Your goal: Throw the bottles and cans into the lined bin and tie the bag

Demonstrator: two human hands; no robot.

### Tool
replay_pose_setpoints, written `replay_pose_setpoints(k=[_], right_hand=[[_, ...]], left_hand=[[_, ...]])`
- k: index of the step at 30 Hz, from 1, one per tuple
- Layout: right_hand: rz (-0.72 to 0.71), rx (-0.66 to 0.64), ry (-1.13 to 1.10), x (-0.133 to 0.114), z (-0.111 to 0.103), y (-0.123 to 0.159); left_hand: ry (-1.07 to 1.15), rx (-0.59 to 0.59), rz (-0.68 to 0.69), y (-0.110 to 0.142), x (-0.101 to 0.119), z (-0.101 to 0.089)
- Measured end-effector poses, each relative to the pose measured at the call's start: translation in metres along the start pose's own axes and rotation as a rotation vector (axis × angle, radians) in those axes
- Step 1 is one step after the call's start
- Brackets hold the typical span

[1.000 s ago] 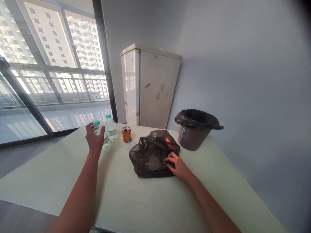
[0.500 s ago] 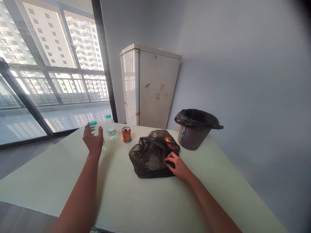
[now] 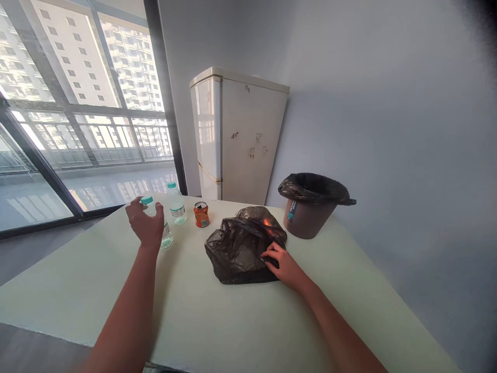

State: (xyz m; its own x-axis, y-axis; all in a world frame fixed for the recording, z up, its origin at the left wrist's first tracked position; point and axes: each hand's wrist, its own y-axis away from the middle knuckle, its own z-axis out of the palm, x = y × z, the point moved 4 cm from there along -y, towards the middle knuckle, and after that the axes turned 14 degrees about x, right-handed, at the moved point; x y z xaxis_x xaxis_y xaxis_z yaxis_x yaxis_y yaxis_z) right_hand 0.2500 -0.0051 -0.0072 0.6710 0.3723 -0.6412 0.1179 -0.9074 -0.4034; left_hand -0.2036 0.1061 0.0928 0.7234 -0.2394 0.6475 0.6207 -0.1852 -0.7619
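Note:
My left hand (image 3: pixel 146 223) is curled around the upper part of a clear plastic bottle (image 3: pixel 166 239) with a teal cap. The palm hides much of the bottle, and its base shows to the right of my wrist. Thumb and fingertips of my right hand (image 3: pixel 280 263) pinch the near right side of a black plastic bag (image 3: pixel 240 254), which lies crumpled on the pale table (image 3: pixel 217 326). Something orange-red shows through the bag. Behind the left hand stands a second teal-capped bottle (image 3: pixel 177 208), with an opened orange can (image 3: pixel 201 215) beside it.
A brownish bin (image 3: pixel 308 220) lined with a black bag stands at the table's back right, near the grey wall (image 3: pixel 388 129). Beyond the back edge is a white refrigerator (image 3: pixel 250 140). Glass sliding doors (image 3: pixel 85 140) are on the left.
My left hand has shifted slightly left, and the near bottle has come a little closer to me. My right hand and the bag look almost the same.

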Motion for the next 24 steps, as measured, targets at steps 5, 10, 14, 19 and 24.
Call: replay_pose_setpoints(k=[5, 10, 14, 19, 24], right_hand=[[0.008, -0.003, -0.014, 0.002, 0.001, 0.001], [0.005, -0.01, -0.023, 0.001, 0.001, 0.002], [0.018, -0.005, -0.007, -0.001, 0.0, 0.001], [-0.003, 0.043, 0.033, 0.0, -0.001, 0.0], [-0.006, 0.179, 0.198, 0.006, -0.007, -0.003]], left_hand=[[-0.012, 0.021, 0.012, -0.001, 0.007, -0.004], [0.009, 0.048, 0.069, -0.003, 0.008, -0.004], [0.018, 0.032, 0.093, -0.002, 0.009, -0.001], [0.055, 0.006, 0.077, -0.001, 0.013, -0.001], [0.059, 0.082, 0.146, 0.0, 0.024, -0.01]])
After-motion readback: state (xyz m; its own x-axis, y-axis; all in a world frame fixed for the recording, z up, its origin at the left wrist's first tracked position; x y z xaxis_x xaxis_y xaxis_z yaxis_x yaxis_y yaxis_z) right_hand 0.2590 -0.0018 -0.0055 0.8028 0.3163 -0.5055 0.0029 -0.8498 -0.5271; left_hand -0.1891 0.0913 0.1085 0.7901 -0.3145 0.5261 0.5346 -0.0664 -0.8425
